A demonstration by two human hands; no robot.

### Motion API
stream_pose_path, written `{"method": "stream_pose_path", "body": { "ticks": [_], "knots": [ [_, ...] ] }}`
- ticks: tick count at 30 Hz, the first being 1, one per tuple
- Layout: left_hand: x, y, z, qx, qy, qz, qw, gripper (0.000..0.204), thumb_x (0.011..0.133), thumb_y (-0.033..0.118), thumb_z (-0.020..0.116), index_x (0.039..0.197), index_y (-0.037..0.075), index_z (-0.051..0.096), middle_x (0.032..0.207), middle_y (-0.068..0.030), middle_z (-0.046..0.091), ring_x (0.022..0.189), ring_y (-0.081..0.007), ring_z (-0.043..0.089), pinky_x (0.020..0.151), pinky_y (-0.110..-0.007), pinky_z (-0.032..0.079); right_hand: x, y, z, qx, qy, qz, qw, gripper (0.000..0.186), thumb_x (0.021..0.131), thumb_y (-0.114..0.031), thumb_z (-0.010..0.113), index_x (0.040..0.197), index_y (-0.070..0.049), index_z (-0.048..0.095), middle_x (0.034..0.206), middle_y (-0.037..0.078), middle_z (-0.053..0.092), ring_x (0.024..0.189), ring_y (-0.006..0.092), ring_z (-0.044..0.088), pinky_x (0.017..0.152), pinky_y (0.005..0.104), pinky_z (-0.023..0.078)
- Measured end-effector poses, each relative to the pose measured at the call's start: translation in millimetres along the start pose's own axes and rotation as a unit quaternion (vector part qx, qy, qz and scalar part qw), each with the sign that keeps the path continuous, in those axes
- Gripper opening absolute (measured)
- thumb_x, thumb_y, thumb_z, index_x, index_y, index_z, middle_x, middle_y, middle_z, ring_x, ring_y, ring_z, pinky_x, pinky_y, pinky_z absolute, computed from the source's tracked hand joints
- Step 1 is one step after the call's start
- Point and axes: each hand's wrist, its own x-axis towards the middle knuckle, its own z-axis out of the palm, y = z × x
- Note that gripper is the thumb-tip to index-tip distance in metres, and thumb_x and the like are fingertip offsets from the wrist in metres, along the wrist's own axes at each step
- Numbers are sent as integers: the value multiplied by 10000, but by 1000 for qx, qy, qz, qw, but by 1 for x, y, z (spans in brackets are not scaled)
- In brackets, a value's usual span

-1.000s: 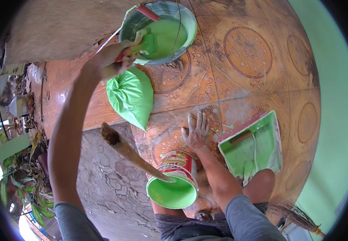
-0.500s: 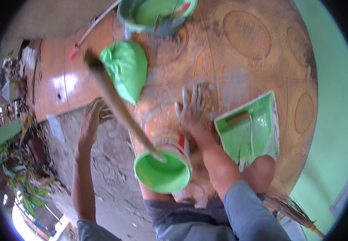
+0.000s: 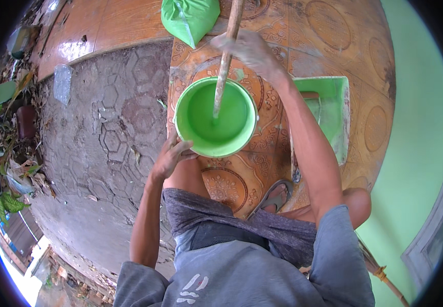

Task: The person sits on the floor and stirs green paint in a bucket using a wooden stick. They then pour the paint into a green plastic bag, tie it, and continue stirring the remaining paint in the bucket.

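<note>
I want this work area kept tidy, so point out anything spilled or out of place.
A clear plastic scrap lies loose on the grey paving, looking like litter. Just beyond the bucket, a green splotch marks the orange tiles, perhaps dripped paint, since it doesn't match their pattern.

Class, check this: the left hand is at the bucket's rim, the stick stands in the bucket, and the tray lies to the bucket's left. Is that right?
Only the side is wrong: the head view shows the tray to the right of the bucket. The left hand and stick are as stated.
</note>
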Motion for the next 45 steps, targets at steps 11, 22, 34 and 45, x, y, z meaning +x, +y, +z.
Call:
{"method": "stream_pose_path", "body": {
  "ticks": [11, 22, 34, 45],
  "knots": [
    [6, -1, 11, 113, 0, 94, 989, 448, 924, 70, 381, 1349, 26, 245, 1119, -179, 541, 884, -253, 639, 754, -371, 578, -100, -56, -14, -194, -22, 36, 980, 158, 853, -150, 605, 890, -7, 664, 785, 81, 665, 688, 143, 644, 629, 269, 531],
    [9, 9, 39, 168, -28, 170, 971, 571, 907, 19, 388, 1422, 124, 167, 1109, -172, 551, 831, -243, 648, 677, -359, 596, -241, -54, -3, -204, 88, -17, 975, 103, 774, 33, 617, 855, 5, 674, 798, 87, 662, 607, 143, 608, 500, 221, 509],
    [2, 11, 51, 138, -35, 135, 981, 506, 903, 26, 423, 1380, 76, 258, 1066, -174, 576, 773, -243, 657, 627, -350, 597, -261, -26, 11, -194, 258, -177, 930, 66, 805, -7, 608, 833, 35, 650, 745, 109, 652, 566, 130, 596, 519, 266, 497],
    [-7, 18, 69, 129, -34, 146, 980, 544, 867, 3, 417, 1384, 83, 266, 1086, -171, 560, 792, -256, 657, 646, -366, 595, -268, -35, 18, -193, 150, -113, 963, 67, 800, -36, 611, 803, 18, 650, 742, 108, 652, 613, 183, 620, 544, 286, 495]
  ]
}}
